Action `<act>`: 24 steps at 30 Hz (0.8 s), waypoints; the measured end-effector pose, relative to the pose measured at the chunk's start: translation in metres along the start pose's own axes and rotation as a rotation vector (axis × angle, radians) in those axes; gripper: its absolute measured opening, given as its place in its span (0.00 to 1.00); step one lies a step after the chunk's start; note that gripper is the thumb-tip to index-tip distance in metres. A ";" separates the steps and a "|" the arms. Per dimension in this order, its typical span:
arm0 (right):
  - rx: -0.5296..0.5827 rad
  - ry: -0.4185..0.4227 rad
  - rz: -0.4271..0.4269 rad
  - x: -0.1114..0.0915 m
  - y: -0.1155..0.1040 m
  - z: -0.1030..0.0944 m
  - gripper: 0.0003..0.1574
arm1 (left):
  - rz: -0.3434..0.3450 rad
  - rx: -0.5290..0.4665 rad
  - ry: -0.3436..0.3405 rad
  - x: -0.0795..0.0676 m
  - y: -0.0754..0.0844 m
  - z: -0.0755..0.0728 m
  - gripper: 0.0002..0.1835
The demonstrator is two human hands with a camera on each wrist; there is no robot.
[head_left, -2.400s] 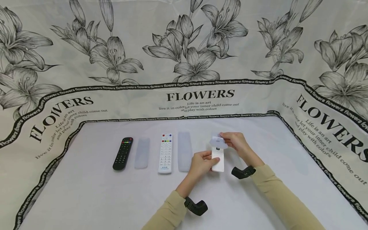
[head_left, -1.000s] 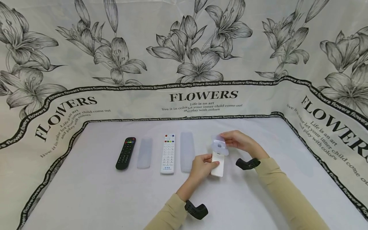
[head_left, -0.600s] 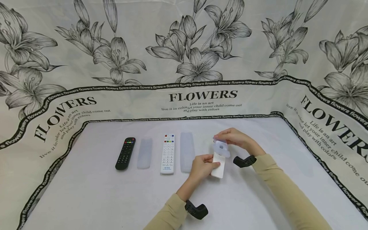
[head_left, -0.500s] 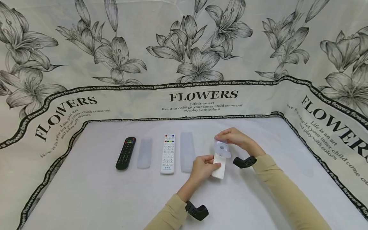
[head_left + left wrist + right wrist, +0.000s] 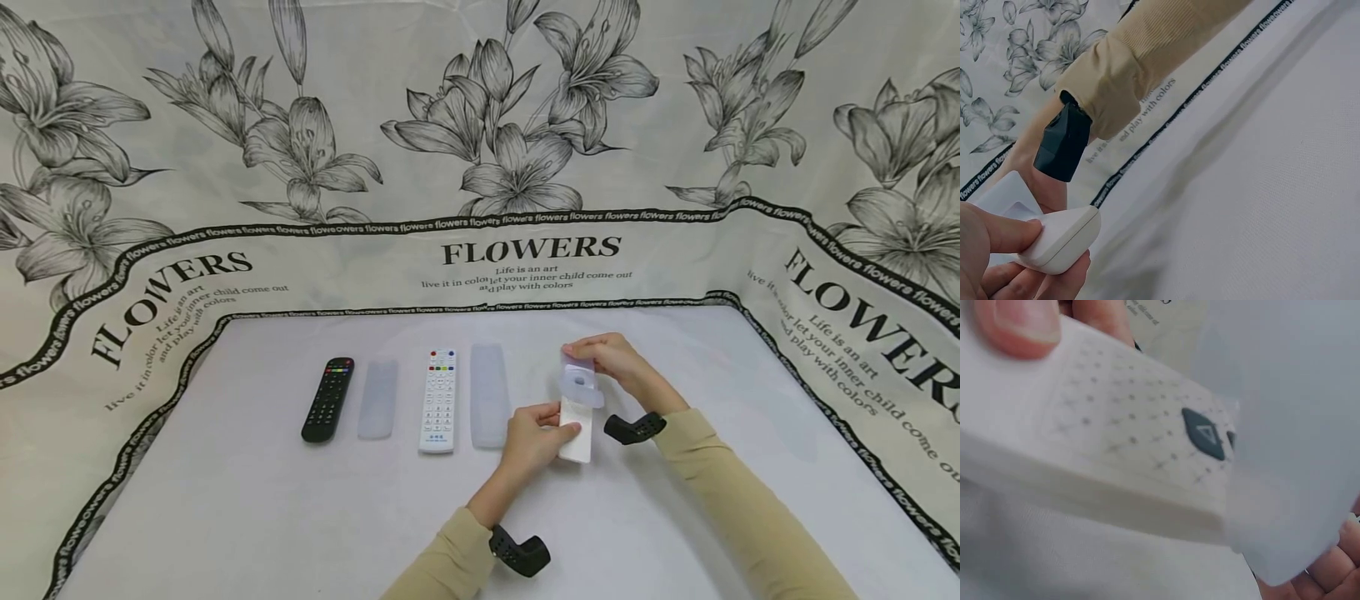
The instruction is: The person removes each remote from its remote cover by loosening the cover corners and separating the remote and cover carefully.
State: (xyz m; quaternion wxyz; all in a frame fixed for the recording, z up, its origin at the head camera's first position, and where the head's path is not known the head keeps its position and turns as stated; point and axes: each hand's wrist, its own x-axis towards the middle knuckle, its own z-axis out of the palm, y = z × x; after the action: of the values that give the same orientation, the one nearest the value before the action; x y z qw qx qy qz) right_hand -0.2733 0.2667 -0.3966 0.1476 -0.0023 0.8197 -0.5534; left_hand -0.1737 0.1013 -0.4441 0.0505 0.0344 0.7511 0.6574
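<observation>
At the right of the table in the head view, my left hand [image 5: 532, 437] pinches the lower end of a small white remote control [image 5: 576, 442], thumb on top. A translucent, soft-looking remote cover [image 5: 579, 390] sits over its upper end, its near edge flared out. My right hand [image 5: 611, 358] pinches the far end of that cover. From the right wrist, the remote [image 5: 1116, 425] shows a dark button near the mouth of the cover [image 5: 1291, 425]; a second dark button is partly hidden. The left wrist view shows the remote's rounded end [image 5: 1063, 240] poking out below my left thumb.
To the left, in a row on the white table [image 5: 300, 517], lie a black remote [image 5: 327, 400], a short translucent cover [image 5: 377, 400], a long white remote [image 5: 437, 402] and a longer translucent cover [image 5: 488, 392]. A flower-printed cloth [image 5: 337, 267] stands behind.
The cover's flared edge has come down over more of the remote, and the dark button is now out of sight in the head view. Both hands keep their hold, having shifted slightly.
</observation>
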 end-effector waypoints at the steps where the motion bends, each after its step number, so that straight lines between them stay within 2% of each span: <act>1: 0.009 0.008 0.003 0.000 0.000 0.000 0.25 | -0.001 -0.002 0.002 0.000 0.000 0.000 0.21; 6: 0.047 0.033 0.018 0.001 0.001 0.001 0.19 | 0.001 -0.011 0.015 -0.001 0.001 0.001 0.20; 11: 0.162 0.083 0.109 0.003 -0.001 0.004 0.14 | 0.018 -0.017 0.027 -0.002 0.002 0.002 0.20; 15: 0.223 0.122 0.171 0.005 -0.002 0.008 0.16 | 0.019 -0.014 0.041 -0.002 0.003 0.004 0.20; 19: 0.230 0.130 0.177 0.006 -0.002 0.009 0.20 | 0.017 -0.019 0.051 -0.003 0.002 0.004 0.20; 24: 0.216 0.135 0.193 0.007 -0.003 0.011 0.32 | 0.039 -0.020 0.064 -0.003 -0.002 0.006 0.20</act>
State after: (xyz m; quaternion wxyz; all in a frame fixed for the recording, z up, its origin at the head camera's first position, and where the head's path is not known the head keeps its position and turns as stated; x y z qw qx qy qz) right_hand -0.2775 0.2548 -0.3993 0.1440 0.1298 0.7600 -0.6204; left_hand -0.1695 0.1061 -0.4466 0.0138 0.0273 0.7449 0.6665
